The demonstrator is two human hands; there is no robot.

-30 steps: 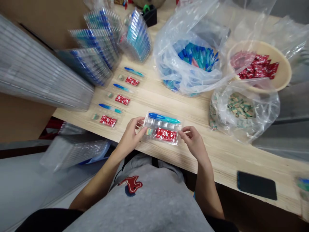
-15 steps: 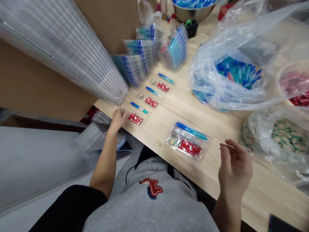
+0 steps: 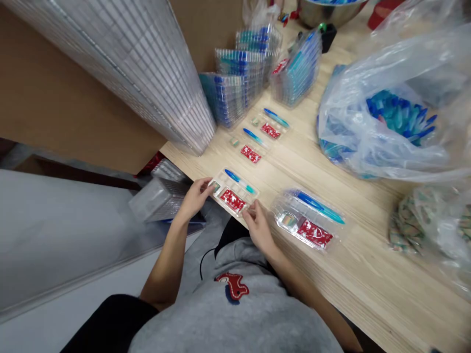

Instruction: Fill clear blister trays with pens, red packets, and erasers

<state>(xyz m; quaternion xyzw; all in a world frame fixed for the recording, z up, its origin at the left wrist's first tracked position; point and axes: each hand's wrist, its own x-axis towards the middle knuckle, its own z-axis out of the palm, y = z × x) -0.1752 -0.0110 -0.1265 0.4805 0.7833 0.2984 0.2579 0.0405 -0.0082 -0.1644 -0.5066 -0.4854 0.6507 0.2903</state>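
Observation:
At the table's front edge, my left hand point(image 3: 196, 198) pinches the left end of a clear plastic tray point(image 3: 233, 185). My right hand point(image 3: 258, 226) closes its fingertips on the tray's near right corner. In this tray lie a blue-and-teal pen point(image 3: 239, 181), a red packet with a white pattern point(image 3: 232, 200) and a small striped block point(image 3: 214, 186), partly by my left fingers. To the right is a thicker pile of clear trays point(image 3: 277, 206), its top one holding the same kinds of pieces. Two more filled trays point(image 3: 251, 153) point(image 3: 270, 131) sit farther back.
A tall stack of clear trays point(image 3: 158, 73) leans by a cardboard box point(image 3: 73, 98). Filled trays point(image 3: 230, 98) stand on edge behind. On the right are a plastic bag point(image 3: 342, 127) of blue pens and another bag point(image 3: 412, 215) of small pieces. A metal bowl point(image 3: 331, 14) is at the back.
My right hand has moved left from beside the tray pile to the nearest single tray. Both hands now hold that tray, which has shifted toward the front edge. The view has turned slightly.

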